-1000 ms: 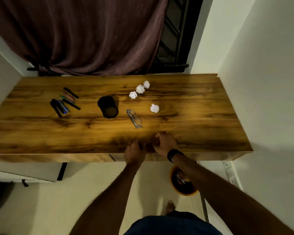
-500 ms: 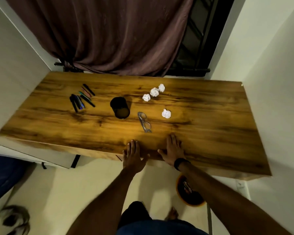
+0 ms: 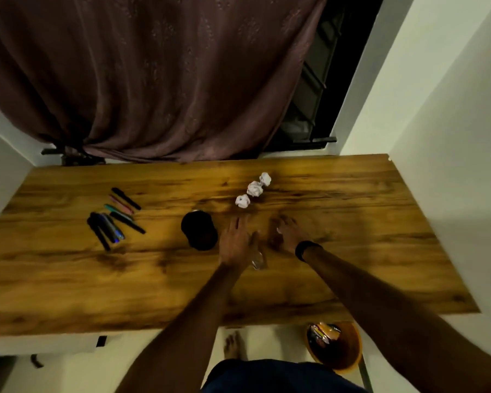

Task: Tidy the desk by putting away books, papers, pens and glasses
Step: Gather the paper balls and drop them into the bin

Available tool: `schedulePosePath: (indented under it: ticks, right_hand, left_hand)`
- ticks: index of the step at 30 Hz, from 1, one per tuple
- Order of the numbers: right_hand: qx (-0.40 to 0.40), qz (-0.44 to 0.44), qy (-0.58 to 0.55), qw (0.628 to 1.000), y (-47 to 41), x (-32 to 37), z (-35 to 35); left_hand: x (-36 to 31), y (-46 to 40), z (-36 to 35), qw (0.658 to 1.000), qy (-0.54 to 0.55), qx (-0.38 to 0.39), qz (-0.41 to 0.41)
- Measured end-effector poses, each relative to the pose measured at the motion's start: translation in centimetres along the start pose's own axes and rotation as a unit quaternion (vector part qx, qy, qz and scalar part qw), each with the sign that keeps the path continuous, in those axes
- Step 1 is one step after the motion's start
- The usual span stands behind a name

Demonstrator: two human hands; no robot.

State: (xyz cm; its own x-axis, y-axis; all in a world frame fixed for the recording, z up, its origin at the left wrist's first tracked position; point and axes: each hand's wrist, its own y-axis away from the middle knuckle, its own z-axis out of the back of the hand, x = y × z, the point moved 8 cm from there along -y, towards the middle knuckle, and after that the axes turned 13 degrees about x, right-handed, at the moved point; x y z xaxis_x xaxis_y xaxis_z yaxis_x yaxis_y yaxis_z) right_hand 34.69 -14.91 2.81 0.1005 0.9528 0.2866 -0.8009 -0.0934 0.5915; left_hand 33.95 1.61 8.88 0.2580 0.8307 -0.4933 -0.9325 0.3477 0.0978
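My left hand [image 3: 234, 242] lies flat with fingers apart over the clear-framed glasses [image 3: 258, 262]; only one end of them shows by my wrist. My right hand [image 3: 287, 235], with a black wristband, curls down on the desk just right of it, where a fourth crumpled paper ball lay; the ball is hidden. Three white paper balls [image 3: 254, 188] sit in a diagonal row just beyond both hands. A black pen cup [image 3: 199, 232] stands directly left of my left hand. Several pens and markers [image 3: 114, 214] lie scattered at the desk's left.
The wooden desk [image 3: 352, 222] runs against a white wall on the right and a dark curtain [image 3: 159, 80] at the back. An orange bin [image 3: 335, 346] holding scraps stands on the floor under the desk's front right edge. My bare foot [image 3: 234, 346] shows below.
Both hands have moved from the desk's front edge forward to its middle, covering the glasses and the nearest paper ball. The camera has moved closer over the desk.
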Motion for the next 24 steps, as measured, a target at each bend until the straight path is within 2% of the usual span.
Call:
schedulePosePath:
  ticks: [1,4,6,8,14,19,24]
  right_hand:
    - [0.004,-0.006,0.011,1.000,-0.2,0.1,0.1]
    - [-0.049,0.003,0.025,0.998,0.0,-0.2,0.4]
    - [-0.085,-0.009,-0.018,0.996,0.0,-1.1,1.0]
    - [-0.121,-0.025,-0.090,0.988,-0.6,-2.4,2.1]
    - [-0.165,-0.011,-0.180,0.970,-3.6,-4.3,8.7]
    - [-0.152,0.042,-0.159,0.975,-7.5,-4.0,12.8]
    - [-0.047,0.092,-0.075,0.992,-13.3,-1.8,12.9]
  left_hand:
    - [0.2,-1.4,0.6,1.000,-0.003,-0.001,-0.004]
    - [0.5,-5.0,1.8,1.000,-0.005,-0.012,-0.007]
    - [0.8,-7.7,1.9,0.999,0.027,-0.007,0.024]
    - [1.0,-9.9,1.0,0.997,0.044,0.027,0.060]
    - [1.3,-15.8,-2.2,0.986,0.002,0.122,0.114]
    - [1.4,-17.5,-4.6,0.978,-0.064,0.176,0.095]
    - [2.0,-15.9,-5.5,0.973,-0.114,0.151,0.130]
